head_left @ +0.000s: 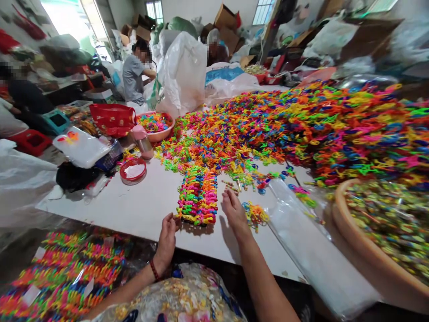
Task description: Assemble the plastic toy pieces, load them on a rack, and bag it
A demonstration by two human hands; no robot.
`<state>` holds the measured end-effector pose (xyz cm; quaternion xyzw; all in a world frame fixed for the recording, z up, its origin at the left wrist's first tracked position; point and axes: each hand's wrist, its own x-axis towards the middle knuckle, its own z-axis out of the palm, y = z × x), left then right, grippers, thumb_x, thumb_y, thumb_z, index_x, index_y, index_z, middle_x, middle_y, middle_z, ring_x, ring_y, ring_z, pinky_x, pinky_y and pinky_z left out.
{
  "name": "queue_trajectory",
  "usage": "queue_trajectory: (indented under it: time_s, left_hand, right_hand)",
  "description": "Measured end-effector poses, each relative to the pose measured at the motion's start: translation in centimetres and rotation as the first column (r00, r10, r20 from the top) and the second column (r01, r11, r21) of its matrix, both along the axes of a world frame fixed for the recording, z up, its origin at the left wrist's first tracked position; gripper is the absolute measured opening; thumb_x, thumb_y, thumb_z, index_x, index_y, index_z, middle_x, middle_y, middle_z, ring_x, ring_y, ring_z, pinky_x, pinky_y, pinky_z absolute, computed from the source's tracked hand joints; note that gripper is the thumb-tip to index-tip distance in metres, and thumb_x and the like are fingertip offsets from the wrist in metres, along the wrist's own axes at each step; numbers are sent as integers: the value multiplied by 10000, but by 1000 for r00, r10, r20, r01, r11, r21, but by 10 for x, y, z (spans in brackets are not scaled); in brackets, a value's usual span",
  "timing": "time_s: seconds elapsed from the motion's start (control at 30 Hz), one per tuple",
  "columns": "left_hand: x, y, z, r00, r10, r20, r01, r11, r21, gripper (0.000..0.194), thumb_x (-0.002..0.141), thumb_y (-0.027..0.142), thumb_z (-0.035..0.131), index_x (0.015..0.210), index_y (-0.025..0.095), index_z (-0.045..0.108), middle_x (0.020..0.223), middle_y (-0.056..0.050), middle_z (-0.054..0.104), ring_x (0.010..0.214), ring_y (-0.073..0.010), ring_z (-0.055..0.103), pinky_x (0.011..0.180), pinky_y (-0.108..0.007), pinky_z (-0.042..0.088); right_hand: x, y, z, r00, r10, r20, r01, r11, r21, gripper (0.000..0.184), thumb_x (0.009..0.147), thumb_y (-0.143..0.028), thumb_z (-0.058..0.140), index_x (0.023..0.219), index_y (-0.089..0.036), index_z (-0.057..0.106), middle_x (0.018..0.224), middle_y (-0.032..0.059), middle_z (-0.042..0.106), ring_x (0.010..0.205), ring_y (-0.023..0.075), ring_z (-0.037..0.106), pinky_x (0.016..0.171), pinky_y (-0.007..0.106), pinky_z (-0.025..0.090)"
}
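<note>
The left hand [166, 239], loosely bent and unclenched, is lying nearest, at the near-left corner of the stacked coloured pieces [197, 199], which are running lengthwise away from the body on the white table [144, 205], the right hand [235, 213] hovering open, empty, right of them

Floral top [182, 297]; dark red bead bracelet [154, 271] (left wrist).

- Tub [363, 250]: cut off by right edge; small contents blurred, kind unreadable.
- Colourful heap [284, 125]: runs out of frame at right, smeared there.
- Left hand [166, 239]: contact with near corner of stacked rows [197, 197] unclear.
- Seated person [134, 76]: face pixelated, lower body hidden.
- Wrapped bundles [70, 273]: cropped at left and bottom; labels illegible.
</note>
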<state>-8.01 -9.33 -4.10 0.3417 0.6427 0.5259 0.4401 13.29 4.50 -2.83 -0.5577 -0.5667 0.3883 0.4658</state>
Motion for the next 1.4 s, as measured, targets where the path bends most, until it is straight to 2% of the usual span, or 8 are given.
queue_trajectory:
  time_s: [0.13,0.3,0.63,0.87,0.97,1.1,1.27,1.4]
  left_hand:
    - [-20,8,10,998,48,31,-48,999,-7,624,801,703,563,1115,164,553,1155,-145,652,1047,-236,663,979,-414,505]
    - [-32,9,24,980,199,13,-200,978,63,537,763,638,662,1051,190,595,1028,-60,690,967,-202,678,826,-347,577]
    - [-17,-2,64,888,6,-460,200,895,398,243,897,398,584,1042,213,647,996,-54,713,945,-206,679,907,-351,538]
    - [29,0,75,417,-653,-633,873,482,77,226,942,341,505,1042,251,686,1000,-51,732,927,-177,683,831,-255,533]
    - [69,7,74,149,-839,-524,966,237,-104,278,958,361,454,1030,254,700,978,-35,733,899,-167,665,836,-252,504]
    - [122,14,57,29,-943,-332,989,76,-129,301,927,382,475,1034,245,720,980,-28,736,887,-171,654,816,-255,489]
    - [179,27,38,149,-989,-7,989,149,12,281,870,432,562,970,222,719,881,-30,734,812,-172,651,775,-274,496]
    - [218,51,41,360,-873,328,906,411,98,389,749,517,714,910,165,676,874,-71,707,748,-167,645,738,-294,489]
  right_hand:
    - [99,-44,-10,771,-360,526,201,921,335,515,933,-535,436,1224,-156,628,1282,192,607,1236,322,508,1070,508,357]
    - [188,-87,-38,332,-414,847,395,877,273,571,916,-515,461,1249,-71,594,1315,257,569,1285,387,443,1063,593,284]
    - [206,-78,-55,425,-393,816,260,916,305,264,915,-164,385,882,-161,648,933,133,668,935,257,568,883,411,433]
    - [215,-66,-32,327,-413,850,321,894,311,220,917,-113,371,847,-152,576,845,131,606,832,243,527,781,358,419]
    - [225,-55,-15,288,-409,866,338,889,307,248,917,-73,336,906,-147,573,812,112,602,799,225,534,749,335,422]
    - [238,-36,14,249,-393,885,339,892,300,281,938,-67,311,978,-124,584,855,134,632,826,226,569,744,329,435]
    - [254,-13,60,212,-370,904,343,895,286,271,955,-105,328,1033,-102,588,908,160,657,722,212,603,645,309,414]
    - [259,-2,107,188,-416,890,373,868,328,262,984,-185,347,1113,-87,553,906,167,661,736,225,620,630,304,397]
